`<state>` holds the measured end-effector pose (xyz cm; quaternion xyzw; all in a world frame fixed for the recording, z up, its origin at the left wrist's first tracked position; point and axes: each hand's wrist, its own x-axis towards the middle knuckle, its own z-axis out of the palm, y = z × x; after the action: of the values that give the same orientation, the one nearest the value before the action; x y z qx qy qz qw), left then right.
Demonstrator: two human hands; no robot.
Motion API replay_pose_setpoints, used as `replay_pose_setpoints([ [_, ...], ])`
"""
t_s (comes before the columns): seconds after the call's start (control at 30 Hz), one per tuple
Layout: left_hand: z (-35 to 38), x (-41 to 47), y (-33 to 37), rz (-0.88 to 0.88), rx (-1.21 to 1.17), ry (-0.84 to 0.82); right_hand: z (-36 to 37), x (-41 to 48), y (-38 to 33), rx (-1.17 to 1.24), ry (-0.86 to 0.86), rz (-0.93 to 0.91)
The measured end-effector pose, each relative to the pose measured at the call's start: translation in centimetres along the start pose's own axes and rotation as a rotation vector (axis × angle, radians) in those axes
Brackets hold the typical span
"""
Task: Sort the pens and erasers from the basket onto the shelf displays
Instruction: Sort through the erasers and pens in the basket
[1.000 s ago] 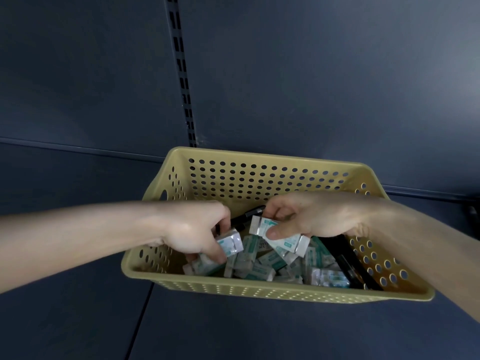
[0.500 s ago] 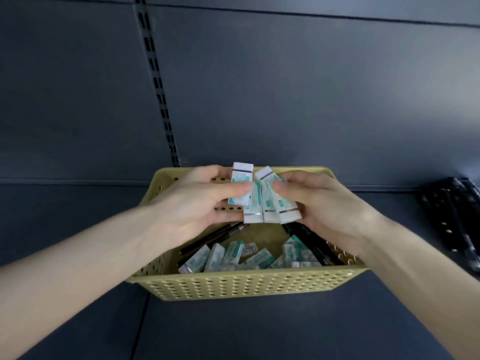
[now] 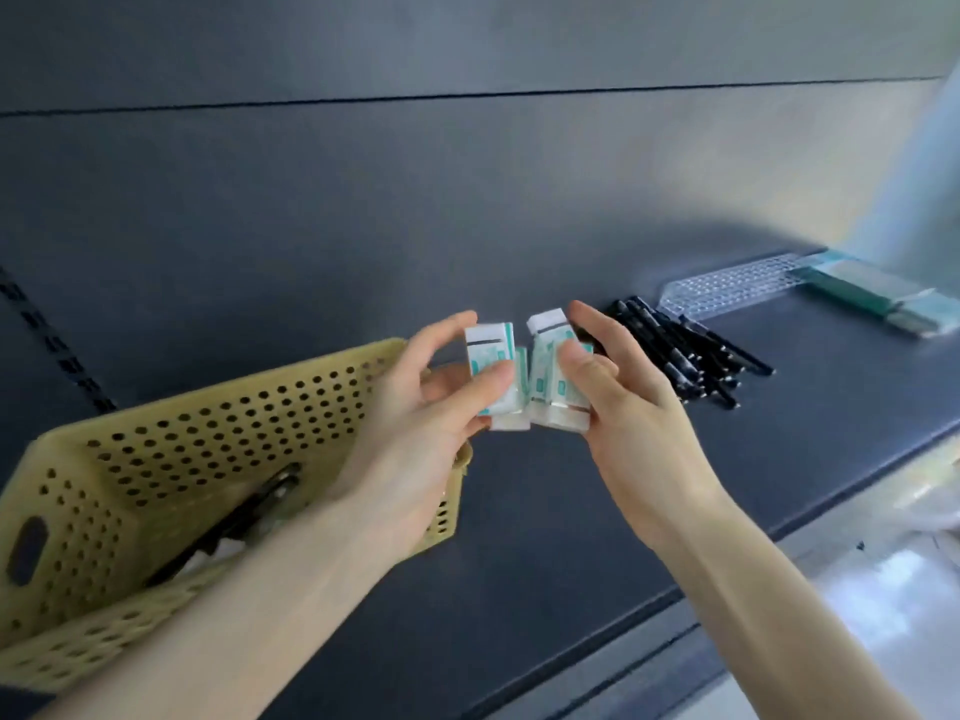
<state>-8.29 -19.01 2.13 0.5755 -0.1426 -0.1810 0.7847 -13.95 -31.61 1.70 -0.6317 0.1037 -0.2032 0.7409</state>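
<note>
The left hand and right hand are each clamping their fingers on small white erasers in teal-printed sleeves, holding them upright together above the dark shelf, between the yellow basket and black pens.

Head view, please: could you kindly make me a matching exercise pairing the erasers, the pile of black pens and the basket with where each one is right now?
Things:
1. erasers
2. pile of black pens
3. basket

Places:
A. lying on the shelf, to the right of the right hand
B. far left of the view
C. pinched between the left hand and the right hand

Pairs: 1-C; 2-A; 3-B
</note>
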Motion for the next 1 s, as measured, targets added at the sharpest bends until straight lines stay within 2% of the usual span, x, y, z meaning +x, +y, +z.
replay_pose_setpoints([
  [0.17, 10.7, -1.5, -5.0, -0.04, 0.02, -0.149, -11.4, -4.1, -1.3, 0.001, 0.093, -0.009],
  [0.37, 24.8, -4.5, -12.3, -0.156, 0.019, -0.215, -26.8, -8.8, -1.5, -0.036, 0.302, 0.061],
  [0.47, 30.0, -4.0, -14.1, -0.154, 0.024, -0.243, -32.3, -9.0, -2.2, -0.01, 0.364, 0.058],
  [0.73, 39.2, 3.1, -17.6, -0.116, 0.038, -0.186, -42.8, -1.8, -3.0, -0.08, 0.352, 0.019],
  [1.0, 47.6, 13.2, -22.8, -0.154, -0.053, -0.112, -52.6, 8.3, -2.4, -0.218, 0.314, 0.075],
])
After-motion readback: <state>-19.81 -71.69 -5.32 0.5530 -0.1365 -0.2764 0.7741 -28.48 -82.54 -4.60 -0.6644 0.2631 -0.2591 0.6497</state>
